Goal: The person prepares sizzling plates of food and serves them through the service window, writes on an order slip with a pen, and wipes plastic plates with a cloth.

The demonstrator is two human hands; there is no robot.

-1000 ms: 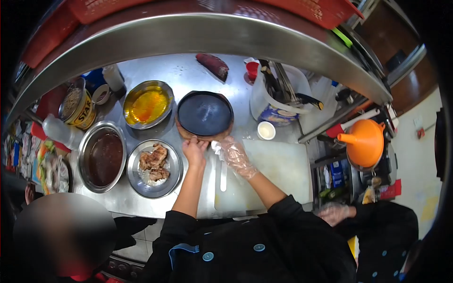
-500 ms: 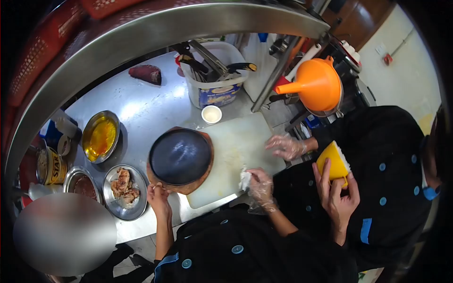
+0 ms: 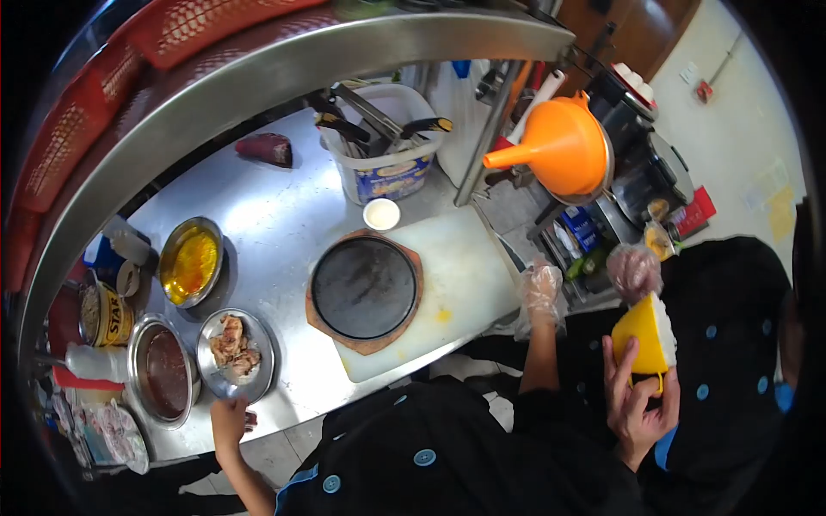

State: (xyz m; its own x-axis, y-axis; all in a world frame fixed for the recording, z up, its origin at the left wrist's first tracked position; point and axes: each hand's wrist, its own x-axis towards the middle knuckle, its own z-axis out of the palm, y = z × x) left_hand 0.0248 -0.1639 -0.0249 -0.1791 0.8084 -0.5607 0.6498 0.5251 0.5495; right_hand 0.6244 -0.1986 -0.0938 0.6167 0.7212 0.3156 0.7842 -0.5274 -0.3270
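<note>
Cannot tell the state of partly hidden fingers on bare left hand (image 3: 228, 421) or clear-gloved right hand (image 3: 542, 291), flanking round black metal plate (image 3: 363, 287) on brown wooden base (image 3: 368, 346), but can read "STAR" on yellow cylindrical tin (image 3: 118, 320) far left of it.

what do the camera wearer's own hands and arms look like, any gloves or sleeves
The left hand is ungloved; the right hand wears a loose, clear plastic glove. Forearms are uncovered below the black sleeves of a jacket with round blue buttons and blue trim near the left arm.
</note>
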